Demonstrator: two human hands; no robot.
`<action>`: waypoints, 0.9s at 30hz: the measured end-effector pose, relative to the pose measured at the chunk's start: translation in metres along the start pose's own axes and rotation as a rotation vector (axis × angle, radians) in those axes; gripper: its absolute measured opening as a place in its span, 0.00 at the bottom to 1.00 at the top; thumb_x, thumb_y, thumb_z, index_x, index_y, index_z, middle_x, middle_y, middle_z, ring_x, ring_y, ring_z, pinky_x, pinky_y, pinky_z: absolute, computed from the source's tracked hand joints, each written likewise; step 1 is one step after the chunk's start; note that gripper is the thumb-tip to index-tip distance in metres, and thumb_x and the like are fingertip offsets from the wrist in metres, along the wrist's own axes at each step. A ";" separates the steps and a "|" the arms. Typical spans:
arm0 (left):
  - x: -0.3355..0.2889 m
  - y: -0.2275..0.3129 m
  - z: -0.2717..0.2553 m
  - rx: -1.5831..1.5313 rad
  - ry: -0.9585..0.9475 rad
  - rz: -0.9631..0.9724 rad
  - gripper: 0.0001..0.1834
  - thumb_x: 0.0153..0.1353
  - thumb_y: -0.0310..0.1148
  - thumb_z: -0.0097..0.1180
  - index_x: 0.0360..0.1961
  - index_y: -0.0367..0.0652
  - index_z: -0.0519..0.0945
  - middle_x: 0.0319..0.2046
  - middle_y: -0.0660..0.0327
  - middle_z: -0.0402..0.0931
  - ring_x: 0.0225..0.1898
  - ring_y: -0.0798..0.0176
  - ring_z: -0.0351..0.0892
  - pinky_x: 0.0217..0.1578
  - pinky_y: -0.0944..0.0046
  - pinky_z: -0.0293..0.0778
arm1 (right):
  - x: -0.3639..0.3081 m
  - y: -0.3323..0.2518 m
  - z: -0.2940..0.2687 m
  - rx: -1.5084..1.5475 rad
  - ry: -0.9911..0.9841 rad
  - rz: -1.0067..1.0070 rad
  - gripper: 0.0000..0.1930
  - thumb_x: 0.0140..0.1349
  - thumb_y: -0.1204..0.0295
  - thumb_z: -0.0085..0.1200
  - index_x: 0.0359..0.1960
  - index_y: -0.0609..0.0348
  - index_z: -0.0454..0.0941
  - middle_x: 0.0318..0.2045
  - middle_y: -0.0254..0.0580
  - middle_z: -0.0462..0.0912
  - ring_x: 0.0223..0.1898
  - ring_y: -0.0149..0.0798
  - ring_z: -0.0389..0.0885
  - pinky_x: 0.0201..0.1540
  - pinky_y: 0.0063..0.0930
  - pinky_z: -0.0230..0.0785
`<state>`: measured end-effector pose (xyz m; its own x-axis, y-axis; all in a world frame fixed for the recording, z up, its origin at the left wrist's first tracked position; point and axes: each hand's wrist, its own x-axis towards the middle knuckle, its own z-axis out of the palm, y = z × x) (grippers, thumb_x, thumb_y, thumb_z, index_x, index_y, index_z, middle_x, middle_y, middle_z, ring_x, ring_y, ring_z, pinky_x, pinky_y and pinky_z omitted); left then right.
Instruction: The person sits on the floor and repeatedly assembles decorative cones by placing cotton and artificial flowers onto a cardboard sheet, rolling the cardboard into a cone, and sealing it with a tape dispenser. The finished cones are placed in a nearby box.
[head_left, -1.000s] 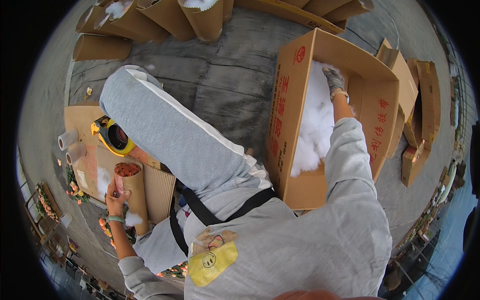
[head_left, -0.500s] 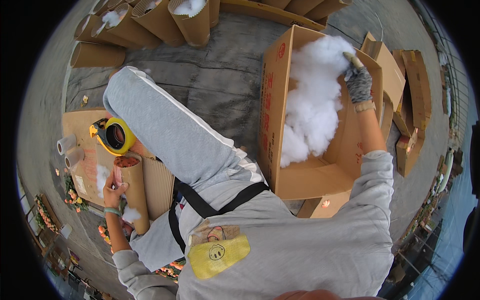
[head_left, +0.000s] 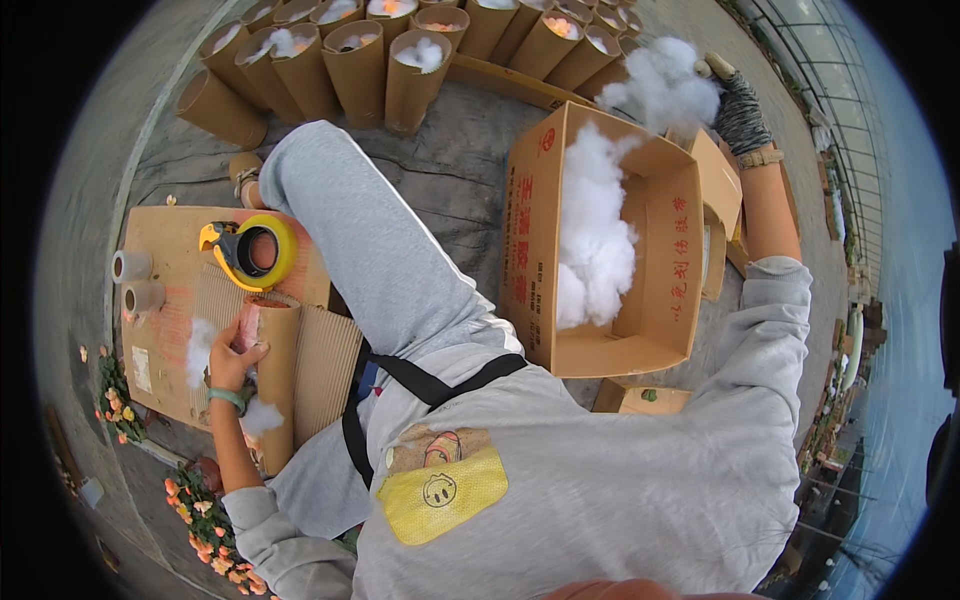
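Note:
My right hand (head_left: 738,108), in a grey-and-black glove, grips a wad of white fluffy stuffing (head_left: 655,85) above and beyond the far side of a cardboard box (head_left: 648,265). More white stuffing (head_left: 592,235) lies inside that box. At my left, my bare left hand (head_left: 232,362) is closed on the side of a brown cardboard tube (head_left: 278,385) lying near my leg. Something pinkish shows at the tube's far end, beside my fingers; what it is I cannot tell. Small white tufts lie next to this hand.
A yellow tape dispenser (head_left: 250,252) lies on a flat cardboard sheet (head_left: 165,235), beside two small clear rolls (head_left: 143,296). Several upright cardboard tubes (head_left: 415,85) with white stuffing stand at the back. Orange-pink flowers (head_left: 205,530) are at lower left.
My right hand has lifted the stuffing wad up out of the box, pulling it apart from the rest. My left hand stays on the tube. The view has shifted, showing more tubes at the back.

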<state>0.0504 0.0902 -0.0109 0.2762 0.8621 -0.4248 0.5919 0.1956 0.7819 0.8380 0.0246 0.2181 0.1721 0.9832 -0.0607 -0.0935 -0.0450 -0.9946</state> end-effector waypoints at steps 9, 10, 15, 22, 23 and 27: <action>-0.049 0.035 0.043 0.769 0.494 0.174 0.36 0.47 0.44 0.62 0.54 0.33 0.68 0.49 0.47 0.71 0.50 0.45 0.71 0.52 0.54 0.66 | 0.075 0.079 0.406 0.295 -0.636 0.058 0.19 0.64 0.64 0.47 0.53 0.62 0.69 0.48 0.41 0.75 0.50 0.37 0.73 0.54 0.30 0.67; -0.054 0.035 0.052 0.771 0.592 0.208 0.30 0.47 0.43 0.61 0.48 0.35 0.72 0.51 0.47 0.70 0.50 0.47 0.70 0.55 0.52 0.63 | 0.067 0.108 0.451 0.245 -0.759 0.003 0.19 0.64 0.65 0.47 0.52 0.62 0.70 0.47 0.42 0.76 0.49 0.37 0.73 0.53 0.30 0.68; -0.074 0.016 0.070 0.776 0.691 0.218 0.18 0.49 0.43 0.58 0.34 0.38 0.79 0.50 0.50 0.71 0.49 0.50 0.70 0.58 0.47 0.58 | 0.012 0.200 0.571 0.461 -0.975 0.527 0.16 0.60 0.68 0.54 0.48 0.61 0.73 0.44 0.41 0.78 0.44 0.36 0.77 0.46 0.28 0.71; -0.124 -0.015 0.026 0.675 0.491 0.061 0.21 0.53 0.39 0.55 0.44 0.36 0.76 0.47 0.51 0.73 0.52 0.52 0.69 0.58 0.45 0.55 | -0.039 0.250 0.620 -0.867 -0.985 -0.680 0.14 0.53 0.61 0.56 0.38 0.54 0.79 0.40 0.46 0.76 0.43 0.45 0.74 0.53 0.36 0.63; -0.134 -0.010 0.026 0.630 0.593 0.023 0.24 0.53 0.39 0.54 0.48 0.36 0.73 0.51 0.49 0.70 0.55 0.50 0.66 0.60 0.45 0.54 | -0.041 0.257 0.618 -0.994 -1.049 -0.836 0.14 0.52 0.61 0.56 0.36 0.54 0.79 0.37 0.46 0.76 0.42 0.46 0.73 0.55 0.38 0.61; -0.161 0.037 0.045 0.352 0.973 0.409 0.38 0.51 0.38 0.56 0.63 0.37 0.59 0.62 0.48 0.59 0.64 0.45 0.57 0.62 0.44 0.48 | -0.053 0.285 0.620 -1.101 -1.133 -0.902 0.15 0.47 0.61 0.57 0.38 0.50 0.78 0.36 0.41 0.75 0.44 0.44 0.72 0.60 0.45 0.53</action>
<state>0.0620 -0.0628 0.0657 -0.1206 0.8604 0.4952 0.8163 -0.1979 0.5426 0.1943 0.0688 -0.0099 -0.9213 0.3804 0.0810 0.3393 0.8879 -0.3105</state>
